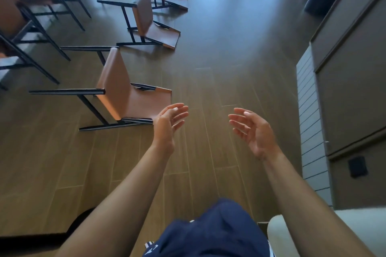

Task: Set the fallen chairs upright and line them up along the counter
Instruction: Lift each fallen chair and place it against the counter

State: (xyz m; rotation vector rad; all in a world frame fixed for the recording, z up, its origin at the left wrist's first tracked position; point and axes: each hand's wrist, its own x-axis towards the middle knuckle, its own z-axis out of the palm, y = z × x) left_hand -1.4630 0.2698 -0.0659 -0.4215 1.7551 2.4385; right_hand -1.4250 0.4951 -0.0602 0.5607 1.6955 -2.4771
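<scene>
Head view, nearest chair (123,92) on its back, legs pointing left

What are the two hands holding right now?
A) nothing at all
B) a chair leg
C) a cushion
A: the left hand and the right hand are both open with spread fingers, and neither grips the nearest fallen chair.

We see three chairs tipped onto their backs on the wood floor (208,69), with tan leather seats, black metal frames and legs pointing left. The nearest chair (113,81) lies lowest, the middle chair (144,12) beyond it and the farthest chair (176,2) near the top. At the left edge, upright chairs (9,12) stand in a row.
</scene>
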